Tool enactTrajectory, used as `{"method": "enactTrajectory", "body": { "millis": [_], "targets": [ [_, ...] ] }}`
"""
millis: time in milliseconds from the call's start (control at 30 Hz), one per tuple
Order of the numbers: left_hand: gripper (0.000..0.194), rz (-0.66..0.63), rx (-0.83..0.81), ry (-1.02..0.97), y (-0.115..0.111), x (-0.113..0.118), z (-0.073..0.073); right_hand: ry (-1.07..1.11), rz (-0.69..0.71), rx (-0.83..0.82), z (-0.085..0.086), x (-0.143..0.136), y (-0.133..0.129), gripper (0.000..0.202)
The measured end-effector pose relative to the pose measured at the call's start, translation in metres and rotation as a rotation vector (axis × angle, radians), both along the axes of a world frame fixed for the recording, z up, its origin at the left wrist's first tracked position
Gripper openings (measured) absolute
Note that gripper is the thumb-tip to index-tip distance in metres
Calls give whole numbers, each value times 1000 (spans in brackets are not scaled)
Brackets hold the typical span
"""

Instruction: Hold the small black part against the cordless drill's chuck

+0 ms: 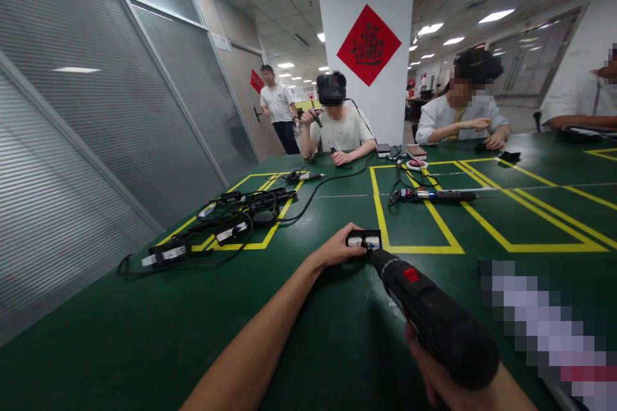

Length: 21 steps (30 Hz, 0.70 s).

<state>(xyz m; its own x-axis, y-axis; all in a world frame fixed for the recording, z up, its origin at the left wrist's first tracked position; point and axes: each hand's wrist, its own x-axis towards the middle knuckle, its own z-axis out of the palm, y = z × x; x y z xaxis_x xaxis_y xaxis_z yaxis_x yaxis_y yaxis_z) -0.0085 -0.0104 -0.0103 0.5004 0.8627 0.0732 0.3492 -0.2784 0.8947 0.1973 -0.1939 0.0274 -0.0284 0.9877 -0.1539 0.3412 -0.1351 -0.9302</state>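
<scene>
My left hand [339, 246] is closed on the left end of a small black case [377, 235] with white and blue parts inside, resting on the green table. A black cordless drill [429, 308] with a red switch is in my right hand [436, 366], whose fingers wrap round the grip, mostly hidden below the drill body. The drill points forward, with its chuck [384, 262] right at the near side of the case. Whether the bit touches anything inside is too small to tell.
Black adapters and cables [241, 215] lie tangled at the left. An electric screwdriver [436, 195] lies beyond my hands, with another white-tipped one [311, 176] further back. Yellow tape [419, 249] marks the table [193, 334]. People [344, 122] sit opposite. A blurred-out object [540, 321] is at the right.
</scene>
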Motion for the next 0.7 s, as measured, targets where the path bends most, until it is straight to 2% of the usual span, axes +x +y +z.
{"method": "enactTrajectory", "body": {
  "millis": [200, 367, 567, 700],
  "targets": [
    [47, 6, 11, 8, 1, 0, -1, 5, 50, 44, 7, 3, 2, 6],
    [48, 3, 1, 7, 1, 0, -1, 23, 25, 28, 7, 6, -2, 16],
    [48, -4, -2, -4, 3, -1, -3, 117, -95, -44, -17, -3, 4, 10],
    [49, -9, -1, -7, 2, -1, -2, 50, -183, -108, -30, -6, 9, 7]
  ]
}}
